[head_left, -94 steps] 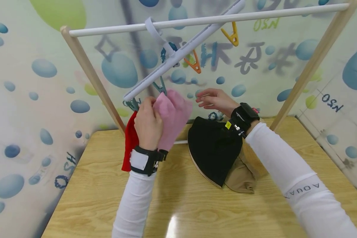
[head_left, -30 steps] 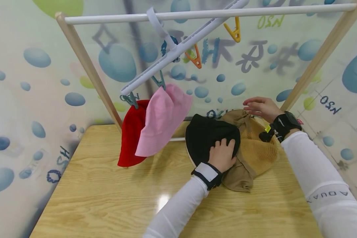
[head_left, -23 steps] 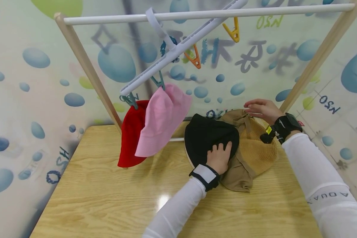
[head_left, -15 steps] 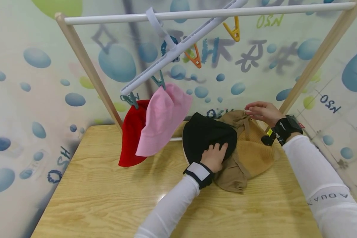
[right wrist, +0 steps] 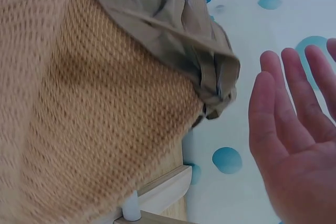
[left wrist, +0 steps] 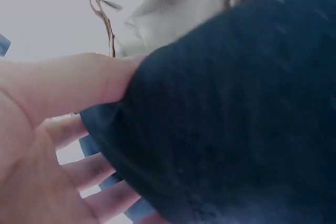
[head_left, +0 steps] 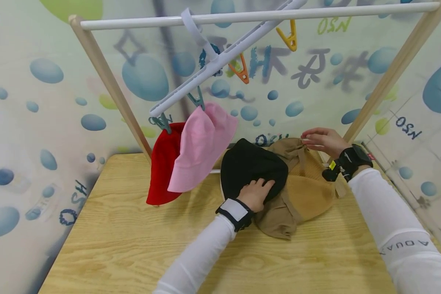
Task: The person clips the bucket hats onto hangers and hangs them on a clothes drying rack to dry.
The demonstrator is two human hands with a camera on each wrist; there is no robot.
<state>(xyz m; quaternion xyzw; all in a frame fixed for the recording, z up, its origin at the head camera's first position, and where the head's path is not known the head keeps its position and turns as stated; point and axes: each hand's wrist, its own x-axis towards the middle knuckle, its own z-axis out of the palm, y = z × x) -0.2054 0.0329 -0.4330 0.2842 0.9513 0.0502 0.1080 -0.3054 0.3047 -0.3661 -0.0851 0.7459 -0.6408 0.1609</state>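
My left hand (head_left: 252, 195) rests on a black bucket hat (head_left: 250, 169), its fingers spread over the side. In the left wrist view, dark cloth (left wrist: 226, 114) hides its fingertips. Under the black hat lie a tan cloth hat (head_left: 279, 222) and a woven straw hat (head_left: 310, 198). My right hand (head_left: 325, 141) hovers at the pile's back right with straight fingers. It holds nothing; in the right wrist view it stands apart from the straw weave (right wrist: 110, 103). A red bucket hat (head_left: 161, 171) and a pink bucket hat (head_left: 202, 147) hang from green clips.
A white hanger (head_left: 220, 61) hooks over the white bar (head_left: 316, 15) of a wooden rack. An orange clip (head_left: 242, 69) and a yellow clip (head_left: 291, 38) dangle from it. The wooden table (head_left: 125, 245) meets a patterned wall (head_left: 106, 94) at the back.
My left hand left the pink hat for the black hat, and has since slid left with the hat pile. My right hand moved right from near the pink hat, then sank slightly.
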